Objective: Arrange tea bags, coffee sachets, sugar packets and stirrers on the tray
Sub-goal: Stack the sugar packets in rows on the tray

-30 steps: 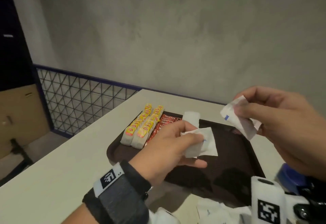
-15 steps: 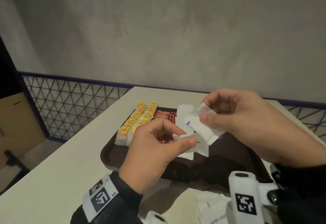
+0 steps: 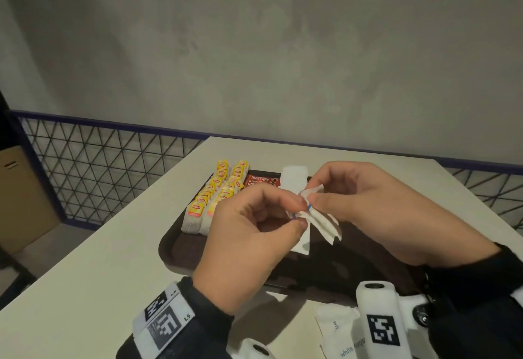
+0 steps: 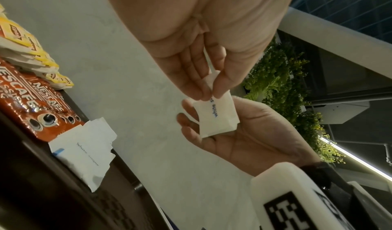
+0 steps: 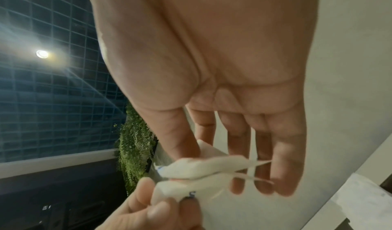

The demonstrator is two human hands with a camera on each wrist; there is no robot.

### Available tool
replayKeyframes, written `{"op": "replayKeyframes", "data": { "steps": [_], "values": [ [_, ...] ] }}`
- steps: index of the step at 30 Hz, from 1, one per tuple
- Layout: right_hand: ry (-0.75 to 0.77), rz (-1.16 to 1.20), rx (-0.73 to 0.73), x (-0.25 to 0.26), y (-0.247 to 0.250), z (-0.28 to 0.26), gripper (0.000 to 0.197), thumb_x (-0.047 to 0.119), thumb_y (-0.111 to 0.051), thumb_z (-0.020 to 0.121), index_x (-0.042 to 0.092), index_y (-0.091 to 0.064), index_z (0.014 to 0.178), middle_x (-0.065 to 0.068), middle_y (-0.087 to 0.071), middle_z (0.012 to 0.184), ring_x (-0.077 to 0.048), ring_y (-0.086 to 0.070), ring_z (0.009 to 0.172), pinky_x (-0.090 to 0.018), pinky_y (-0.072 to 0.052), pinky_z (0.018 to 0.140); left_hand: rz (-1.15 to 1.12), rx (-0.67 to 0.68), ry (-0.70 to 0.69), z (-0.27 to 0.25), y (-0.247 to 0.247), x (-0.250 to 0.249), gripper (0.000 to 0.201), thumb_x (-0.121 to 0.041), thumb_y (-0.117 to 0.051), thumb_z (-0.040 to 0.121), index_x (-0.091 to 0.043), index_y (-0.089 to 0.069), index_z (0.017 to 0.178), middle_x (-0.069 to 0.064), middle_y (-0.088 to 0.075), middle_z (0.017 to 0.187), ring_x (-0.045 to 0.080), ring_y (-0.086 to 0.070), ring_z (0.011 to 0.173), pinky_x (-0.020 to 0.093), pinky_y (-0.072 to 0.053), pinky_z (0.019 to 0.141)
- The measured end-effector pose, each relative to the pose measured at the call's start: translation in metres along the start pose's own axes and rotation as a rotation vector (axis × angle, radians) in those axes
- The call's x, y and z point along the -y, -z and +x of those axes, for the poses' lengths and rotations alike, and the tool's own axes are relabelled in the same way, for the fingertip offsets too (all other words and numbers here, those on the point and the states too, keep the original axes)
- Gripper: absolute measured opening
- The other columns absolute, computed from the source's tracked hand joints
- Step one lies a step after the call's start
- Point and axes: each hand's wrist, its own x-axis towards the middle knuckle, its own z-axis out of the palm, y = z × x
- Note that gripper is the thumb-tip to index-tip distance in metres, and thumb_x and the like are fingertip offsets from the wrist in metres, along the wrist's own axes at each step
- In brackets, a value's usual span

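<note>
Both hands meet above the dark brown tray [image 3: 175,245]. My left hand [image 3: 298,215] pinches a white sugar packet [image 3: 302,242] between thumb and forefinger. My right hand [image 3: 310,193] pinches more white sugar packets [image 3: 325,222], pressed against the left one. In the left wrist view the packet [image 4: 216,116] reads "white sugar" and lies against the right hand's fingers [image 4: 186,118]. On the tray's far left lie two rows of yellow tea bags [image 3: 215,189], then red coffee sachets [image 3: 261,180], then white sugar packets [image 3: 294,177]. No stirrers show.
The tray sits on a white table [image 3: 99,273] whose left and far edges border a blue-framed wire mesh fence [image 3: 99,166]. More sugar packets [image 3: 336,330] lie on the table near me, in front of the tray. A grey wall stands behind.
My right hand has moved left with its packets until they meet the left hand's packet. The left hand rose a little. Both hands kept their hold.
</note>
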Motion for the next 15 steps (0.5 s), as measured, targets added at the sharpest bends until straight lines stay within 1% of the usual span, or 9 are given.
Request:
{"op": "replayKeyframes", "data": {
  "steps": [3,5,6,7,9,11,13,14,15],
  "values": [
    [-0.055,0.043,0.05,-0.0004,0.0,-0.0012,0.004,0.012,-0.067,0.095,0.011,-0.07,0.093,-0.013,-0.075,0.087,-0.02,-0.063,0.073,-0.039,-0.049,0.073,-0.041,-0.013,0.003,-0.0002,-0.0005,0.0001,0.029,0.019,-0.075,0.077,-0.009,-0.07,0.075,0.0,-0.076,0.08,0.012,-0.072,0.075,0.02,-0.056,0.068],
    [-0.042,0.062,0.062,0.0009,0.0005,-0.0019,0.003,0.01,-0.068,0.094,0.011,-0.07,0.092,-0.012,-0.074,0.084,-0.02,-0.063,0.071,-0.031,-0.048,0.069,-0.053,-0.022,0.003,0.0001,-0.001,0.0004,0.027,0.014,-0.078,0.077,-0.012,-0.073,0.08,0.001,-0.076,0.083,0.014,-0.071,0.074,0.022,-0.054,0.067],
    [-0.021,0.072,0.051,0.0013,0.0012,-0.002,0.002,0.008,-0.07,0.092,0.01,-0.07,0.092,-0.012,-0.073,0.083,-0.019,-0.063,0.07,-0.03,-0.047,0.067,-0.064,-0.027,0.015,0.0004,-0.0008,0.0011,0.027,0.011,-0.077,0.077,-0.015,-0.074,0.085,0.005,-0.075,0.088,0.016,-0.069,0.074,0.024,-0.053,0.066],
    [0.004,0.082,0.034,0.0017,0.002,-0.002,0.003,0.006,-0.071,0.091,0.008,-0.069,0.092,-0.013,-0.073,0.083,-0.021,-0.063,0.07,-0.032,-0.048,0.068,-0.084,-0.041,0.038,0.0007,-0.0003,0.0022,0.031,0.013,-0.073,0.078,-0.015,-0.074,0.092,0.01,-0.075,0.092,0.018,-0.066,0.072,0.025,-0.052,0.065],
    [0.055,0.083,-0.003,0.0023,0.0039,-0.0018,0.007,0.003,-0.074,0.089,0.007,-0.068,0.092,-0.017,-0.074,0.088,-0.03,-0.066,0.074,-0.044,-0.052,0.073,-0.141,-0.066,0.083,0.0016,0.0017,0.0039,0.04,0.023,-0.064,0.08,-0.008,-0.069,0.106,0.011,-0.074,0.104,0.02,-0.069,0.075,0.026,-0.057,0.068],
    [0.102,0.074,-0.031,0.0035,0.0046,-0.0023,0.011,0.002,-0.076,0.087,0.008,-0.069,0.092,-0.018,-0.075,0.091,-0.037,-0.067,0.077,-0.05,-0.055,0.078,-0.23,-0.054,0.133,0.0026,0.0033,0.0034,0.042,0.014,-0.064,0.079,-0.006,-0.064,0.116,0.011,-0.074,0.112,0.025,-0.074,0.085,0.029,-0.06,0.072],
    [0.134,0.071,-0.052,0.0051,0.0049,-0.0025,0.014,0.001,-0.077,0.085,0.01,-0.069,0.092,-0.019,-0.073,0.091,-0.033,-0.065,0.076,-0.051,-0.055,0.078,-0.328,-0.034,0.205,0.0036,0.004,0.0018,0.044,0.002,-0.071,0.078,-0.006,-0.062,0.121,0.017,-0.076,0.108,0.032,-0.075,0.086,0.032,-0.061,0.071],
    [0.143,0.066,-0.059,0.0056,0.005,-0.0026,0.016,0.001,-0.078,0.084,0.011,-0.07,0.092,-0.019,-0.072,0.09,-0.031,-0.064,0.075,-0.051,-0.055,0.078,-0.341,-0.036,0.235,0.004,0.0039,0.0011,0.044,-0.001,-0.078,0.08,-0.006,-0.063,0.121,0.019,-0.077,0.103,0.033,-0.076,0.085,0.032,-0.062,0.07],
    [0.147,0.057,-0.062,0.0062,0.0051,-0.0025,0.017,0.001,-0.079,0.084,0.012,-0.069,0.094,-0.018,-0.072,0.088,-0.03,-0.064,0.075,-0.051,-0.056,0.077,-0.325,-0.042,0.254,0.0045,0.0037,0.0009,0.042,-0.005,-0.081,0.081,-0.006,-0.065,0.12,0.019,-0.078,0.1,0.033,-0.077,0.084,0.032,-0.063,0.07]
  ]
}}
